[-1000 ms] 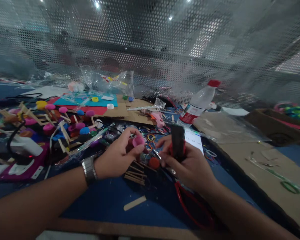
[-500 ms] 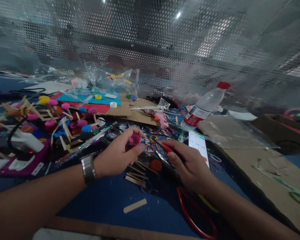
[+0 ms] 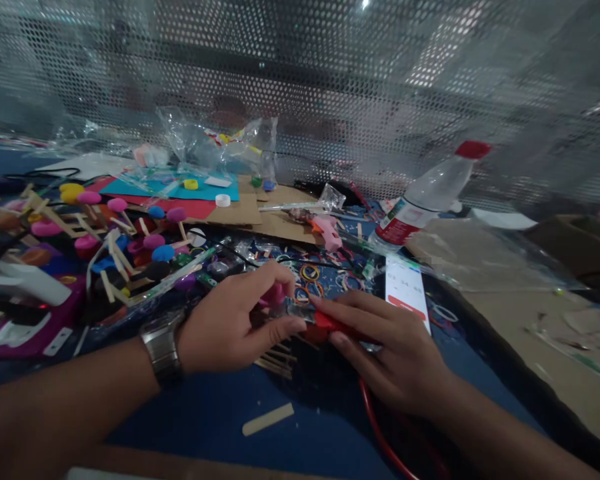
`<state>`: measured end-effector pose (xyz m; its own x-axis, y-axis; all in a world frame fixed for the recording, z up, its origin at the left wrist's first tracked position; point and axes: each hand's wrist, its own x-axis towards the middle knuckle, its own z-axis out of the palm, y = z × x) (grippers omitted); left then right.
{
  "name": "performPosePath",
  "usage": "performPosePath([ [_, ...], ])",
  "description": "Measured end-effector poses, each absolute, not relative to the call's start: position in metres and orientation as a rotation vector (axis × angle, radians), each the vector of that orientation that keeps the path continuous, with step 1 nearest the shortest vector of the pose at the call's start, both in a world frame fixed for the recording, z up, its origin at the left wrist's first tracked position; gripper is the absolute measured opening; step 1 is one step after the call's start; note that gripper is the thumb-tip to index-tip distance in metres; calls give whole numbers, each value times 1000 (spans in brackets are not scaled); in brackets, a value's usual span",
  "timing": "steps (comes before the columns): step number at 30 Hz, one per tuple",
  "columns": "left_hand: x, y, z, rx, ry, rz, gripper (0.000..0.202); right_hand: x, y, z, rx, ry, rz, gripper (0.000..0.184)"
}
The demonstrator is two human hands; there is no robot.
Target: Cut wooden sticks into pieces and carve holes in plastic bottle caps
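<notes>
Curled fingers of my left hand (image 3: 230, 320) hold a small pink bottle cap (image 3: 275, 295), partly hidden by them. My right hand (image 3: 385, 340) is closed round a red-handled tool (image 3: 327, 321). Its grey tip reaches toward my left thumb, close to the cap; whether they touch I cannot tell, and the kind of tool is unclear. An orange-red cap (image 3: 314, 335) lies under the tool, partly covered. Below my hands are several thin wooden sticks (image 3: 277, 363) and one popsicle stick (image 3: 268, 420). Rubber bands (image 3: 310, 273) lie scattered just behind.
At left sit a purple power strip (image 3: 30, 330) and a pile of coloured caps with wooden sticks (image 3: 125, 247). A phone (image 3: 405, 290) and a plastic bottle (image 3: 420, 200) stand right of centre. A red loop (image 3: 380, 427) lies below my right hand. Cardboard (image 3: 505, 333) covers the right side.
My right hand has moved left with the red-handled tool, bringing its tip to my left hand. My left hand has turned slightly, hiding more of the pink cap. The view has shifted a little.
</notes>
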<state>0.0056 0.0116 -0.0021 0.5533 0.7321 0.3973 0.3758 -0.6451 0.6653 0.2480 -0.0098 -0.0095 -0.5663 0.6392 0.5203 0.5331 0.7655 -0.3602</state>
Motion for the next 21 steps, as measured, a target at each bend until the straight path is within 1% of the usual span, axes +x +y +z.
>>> performPosePath([
  [5, 8, 8, 0, 2367, 798, 974, 23, 250, -13, -8, -847, -2315, 185, 34],
  [11, 9, 6, 1, 2430, 793, 1021, 24, 250, -14, -9, -855, -2311, 119, 35],
  [21, 8, 4, -2, 2418, 831, 972, 28, 251, -15, -10, -898, -2331, 115, 39],
])
